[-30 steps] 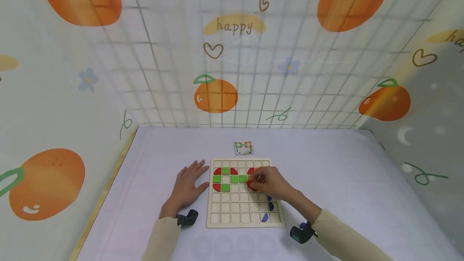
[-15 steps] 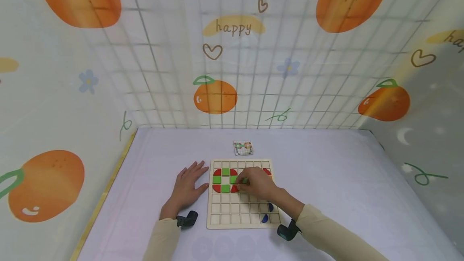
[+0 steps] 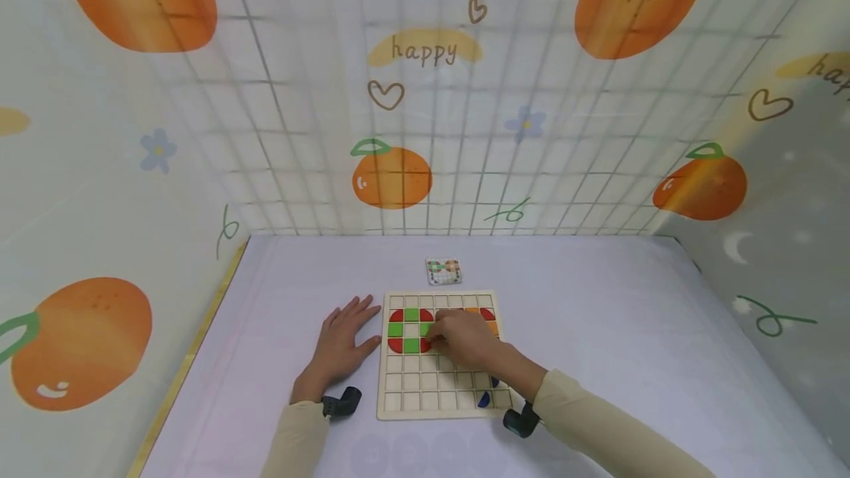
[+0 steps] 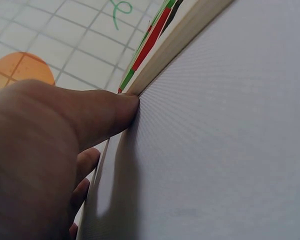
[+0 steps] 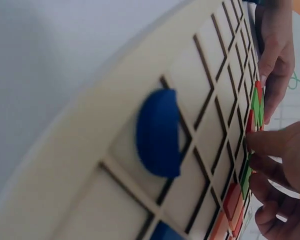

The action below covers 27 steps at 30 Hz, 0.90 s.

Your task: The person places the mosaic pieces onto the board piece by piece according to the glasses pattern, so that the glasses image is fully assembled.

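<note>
A wooden grid board (image 3: 412, 417) lies on the table, with red and green pieces set in its upper left cells. My right hand (image 3: 458, 338) is over the board, thumb and index finger pinching a red quarter-round piece (image 3: 425, 346) at the lower right corner of the red-and-green group. In the right wrist view the thumb tip touches that red piece (image 5: 250, 121). My left hand (image 3: 345, 338) rests on the table with fingers spread. Its thumb (image 4: 122, 110) touches the board's left edge in the left wrist view.
A small pattern card (image 3: 443, 271) lies behind the board. Blue half-round pieces, one of them (image 5: 158, 133) near the board's corner, sit at the lower right. Red and orange pieces (image 3: 488, 314) are at the upper right, partly hidden by the right hand. A printed curtain (image 3: 425, 116) hangs behind.
My right hand has moved left from the right-hand group of pieces, bringing the red quarter-round piece to the cell at the green-and-red group's lower right corner. The left hand has stayed still.
</note>
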Motion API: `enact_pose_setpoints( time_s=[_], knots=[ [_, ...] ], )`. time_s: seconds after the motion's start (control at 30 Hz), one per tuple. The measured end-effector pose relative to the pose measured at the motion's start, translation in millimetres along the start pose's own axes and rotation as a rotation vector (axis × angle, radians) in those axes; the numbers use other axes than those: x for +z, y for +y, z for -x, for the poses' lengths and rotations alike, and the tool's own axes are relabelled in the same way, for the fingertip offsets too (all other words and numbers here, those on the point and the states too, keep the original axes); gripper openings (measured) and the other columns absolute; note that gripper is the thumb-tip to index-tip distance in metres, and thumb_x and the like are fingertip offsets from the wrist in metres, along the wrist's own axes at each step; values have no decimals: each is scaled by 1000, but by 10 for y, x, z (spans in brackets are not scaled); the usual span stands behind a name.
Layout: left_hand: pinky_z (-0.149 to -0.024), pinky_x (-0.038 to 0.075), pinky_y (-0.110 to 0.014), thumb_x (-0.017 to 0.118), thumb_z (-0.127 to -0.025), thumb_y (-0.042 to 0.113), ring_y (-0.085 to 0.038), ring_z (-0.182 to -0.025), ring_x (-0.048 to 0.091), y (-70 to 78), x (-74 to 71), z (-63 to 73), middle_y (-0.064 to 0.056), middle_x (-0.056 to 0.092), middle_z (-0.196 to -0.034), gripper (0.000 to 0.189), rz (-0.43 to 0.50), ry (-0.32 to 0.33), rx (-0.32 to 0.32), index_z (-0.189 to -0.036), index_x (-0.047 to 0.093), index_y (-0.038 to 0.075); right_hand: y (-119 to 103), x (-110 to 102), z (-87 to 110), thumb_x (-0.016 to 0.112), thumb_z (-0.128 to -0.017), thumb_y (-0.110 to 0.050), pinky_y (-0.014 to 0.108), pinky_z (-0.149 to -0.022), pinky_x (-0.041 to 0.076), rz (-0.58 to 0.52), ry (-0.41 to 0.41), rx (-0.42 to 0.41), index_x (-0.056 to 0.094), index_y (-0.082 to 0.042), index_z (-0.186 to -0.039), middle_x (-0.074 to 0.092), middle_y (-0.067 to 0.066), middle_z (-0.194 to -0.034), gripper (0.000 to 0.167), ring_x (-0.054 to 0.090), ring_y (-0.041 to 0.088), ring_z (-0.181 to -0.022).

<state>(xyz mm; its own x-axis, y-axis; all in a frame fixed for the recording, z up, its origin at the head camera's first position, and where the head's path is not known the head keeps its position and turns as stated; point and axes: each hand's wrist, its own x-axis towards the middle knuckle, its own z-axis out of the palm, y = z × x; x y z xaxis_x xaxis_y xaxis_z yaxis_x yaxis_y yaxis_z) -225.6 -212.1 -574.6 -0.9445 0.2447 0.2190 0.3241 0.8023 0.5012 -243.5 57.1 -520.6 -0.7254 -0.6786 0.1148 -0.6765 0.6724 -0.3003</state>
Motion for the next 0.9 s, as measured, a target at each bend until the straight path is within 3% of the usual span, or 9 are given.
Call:
enact_pose_setpoints(
  time_s=[0.2, 0.4, 0.7, 0.8, 0.9],
  knots=[
    [-116, 15, -55, 70, -90, 31, -29, -145, 25, -1, 13, 8, -6, 38, -155, 58, 4, -17, 5, -144, 52, 15, 44, -54, 171, 79, -84, -22, 17, -53, 44, -58, -1, 73, 79, -19, -95, 59, -13, -76, 11, 50, 3, -64],
    [-116, 13, -54, 70, -91, 32, -28, -146, 23, -7, -5, 3, -5, 37, -155, 59, -5, -30, -13, -145, 51, 16, 162, -237, 503, 79, -83, -19, 21, -58, 48, -109, -12, 180, 77, -17, -94, 62, -17, -77, 11, 52, 4, -68],
    [-117, 12, -53, 68, -92, 32, -27, -147, 21, 18, -37, -1, -4, 35, -156, 59, -13, -51, -37, -145, 50, 16, 403, -465, 1161, 86, -74, -21, 26, -60, 50, -113, -138, 500, 76, -18, -92, 58, -13, -74, 20, 51, 10, -68],
    [-116, 13, -54, 69, -92, 31, -29, -146, 21, 23, -33, 2, -5, 36, -156, 59, -11, -44, -30, -145, 50, 15, 449, -523, 1397, 90, -69, -19, 28, -65, 52, -127, -191, 507, 74, -18, -93, 60, -12, -79, 28, 51, 10, -71],
    [-116, 13, -54, 69, -92, 31, -28, -146, 22, 18, -22, -1, -5, 36, -156, 59, -19, -41, -29, -145, 50, 16, 491, -547, 1586, 89, -69, -14, 28, -64, 52, -200, -210, 423, 73, -16, -92, 61, -13, -82, 28, 52, 8, -71]
  ],
)
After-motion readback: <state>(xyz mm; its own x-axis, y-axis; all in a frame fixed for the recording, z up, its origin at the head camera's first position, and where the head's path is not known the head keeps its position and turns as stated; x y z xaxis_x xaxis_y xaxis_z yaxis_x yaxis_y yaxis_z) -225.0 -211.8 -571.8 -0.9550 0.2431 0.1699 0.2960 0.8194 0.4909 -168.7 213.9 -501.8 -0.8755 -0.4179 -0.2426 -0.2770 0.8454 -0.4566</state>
